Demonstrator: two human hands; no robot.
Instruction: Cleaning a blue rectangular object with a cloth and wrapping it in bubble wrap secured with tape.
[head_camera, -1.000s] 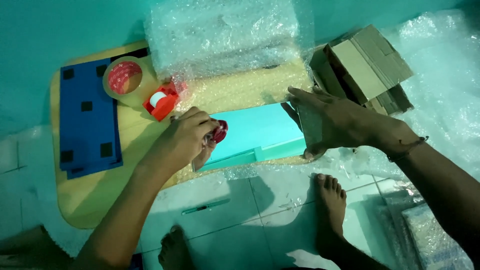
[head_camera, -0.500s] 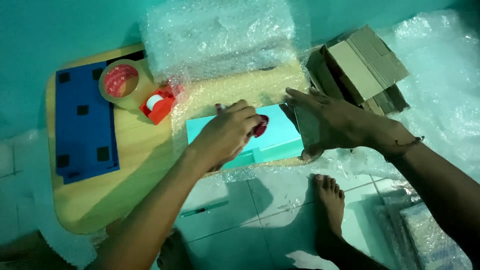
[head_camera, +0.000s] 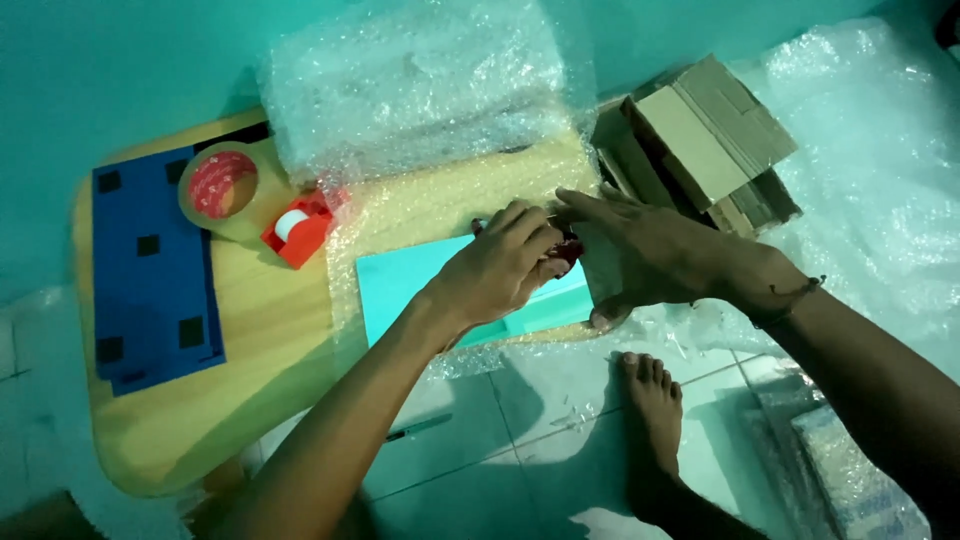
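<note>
Taping the turquoise box (head_camera: 440, 285) on bubble wrap (head_camera: 450, 200), left hand (head_camera: 505, 265) curled around a red tape dispenser (head_camera: 566, 250), right hand (head_camera: 650, 250) spread flat just beside; next probably pressing and tearing the tape.

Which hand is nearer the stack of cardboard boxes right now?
The right hand. It rests on the right edge of the teal box, just below-left of the cardboard boxes. The left hand lies further left, on top of the teal box.
</note>
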